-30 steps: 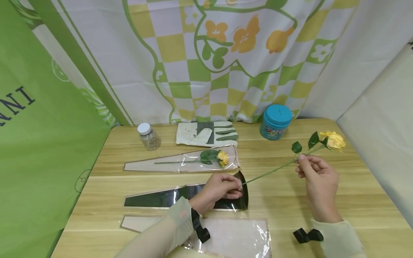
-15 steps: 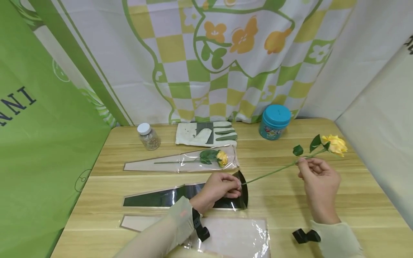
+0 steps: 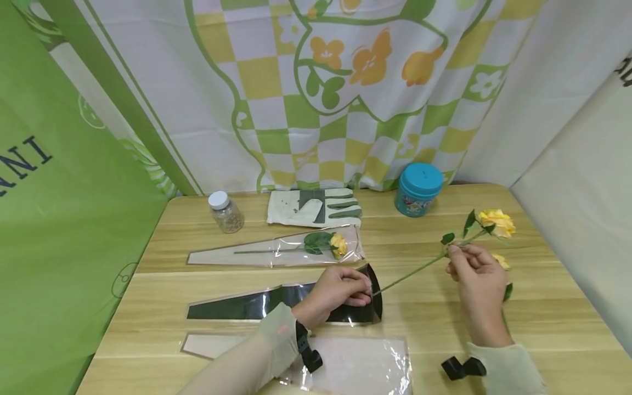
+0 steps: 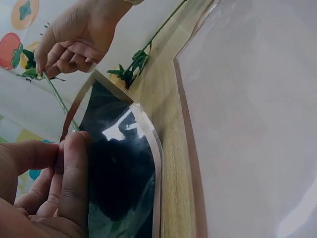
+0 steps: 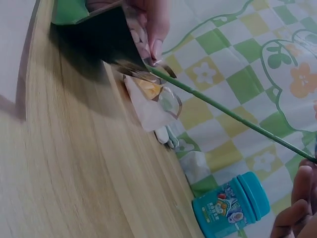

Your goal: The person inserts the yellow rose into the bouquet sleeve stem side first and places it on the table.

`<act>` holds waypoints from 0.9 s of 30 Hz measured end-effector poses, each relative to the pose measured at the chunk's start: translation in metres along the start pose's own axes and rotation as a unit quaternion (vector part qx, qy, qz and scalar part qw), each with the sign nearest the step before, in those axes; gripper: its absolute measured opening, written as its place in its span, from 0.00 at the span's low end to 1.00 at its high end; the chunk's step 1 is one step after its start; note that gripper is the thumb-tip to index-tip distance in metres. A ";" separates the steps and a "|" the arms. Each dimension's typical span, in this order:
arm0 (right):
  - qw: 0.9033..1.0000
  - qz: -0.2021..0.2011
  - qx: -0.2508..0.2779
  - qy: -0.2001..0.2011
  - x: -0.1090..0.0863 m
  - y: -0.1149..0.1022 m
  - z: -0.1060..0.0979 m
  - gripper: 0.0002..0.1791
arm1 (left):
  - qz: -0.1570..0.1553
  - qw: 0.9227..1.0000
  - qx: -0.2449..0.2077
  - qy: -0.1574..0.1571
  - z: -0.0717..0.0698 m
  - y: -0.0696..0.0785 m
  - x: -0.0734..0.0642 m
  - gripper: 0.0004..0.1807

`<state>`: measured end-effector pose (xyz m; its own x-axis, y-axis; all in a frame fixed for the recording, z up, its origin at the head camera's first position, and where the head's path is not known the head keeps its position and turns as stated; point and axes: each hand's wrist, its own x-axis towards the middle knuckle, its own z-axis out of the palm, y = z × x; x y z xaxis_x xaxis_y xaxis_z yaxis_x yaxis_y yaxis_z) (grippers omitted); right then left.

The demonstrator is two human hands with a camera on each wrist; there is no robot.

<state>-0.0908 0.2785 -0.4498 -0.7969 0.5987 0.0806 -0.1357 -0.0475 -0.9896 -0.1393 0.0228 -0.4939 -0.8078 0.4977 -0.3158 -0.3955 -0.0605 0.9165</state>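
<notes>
My right hand (image 3: 479, 285) pinches the green stem of a yellow rose (image 3: 497, 223) just below its leaves, bloom up and to the right. The stem slants down to the mouth of a black flower sleeve (image 3: 232, 307); its lower end is at or just inside that opening. My left hand (image 3: 340, 288) pinches the sleeve's upper edge at the mouth, which gapes in the left wrist view. In the right wrist view the stem (image 5: 218, 105) runs from the right fingers to the sleeve's rim. A second yellow rose (image 3: 501, 261) lies on the table, partly behind my right hand.
Behind the black sleeve lies a pale sleeve (image 3: 252, 255) with a yellow rose inside. Another pale sleeve (image 3: 365, 362) lies in front, partly under my left forearm. A lidded jar (image 3: 227, 213), a work glove (image 3: 313, 208) and a blue tub (image 3: 419, 189) line the table's back.
My right hand has moved slightly left and down with the rose, bringing the stem closer to the sleeve's mouth. The second rose now shows behind it. My left hand keeps its pinch.
</notes>
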 end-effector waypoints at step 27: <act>0.945 0.109 -0.235 -0.200 -0.001 0.003 -0.003 0.34 | 0.013 0.999 0.030 0.004 -0.002 0.008 0.006 0.05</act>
<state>-0.0887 0.2797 -0.4527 -0.9473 0.2615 -0.1849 0.2582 0.2817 -0.9241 -0.1481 0.0231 -0.4885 -0.8209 0.4898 -0.2938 -0.3481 -0.0213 0.9372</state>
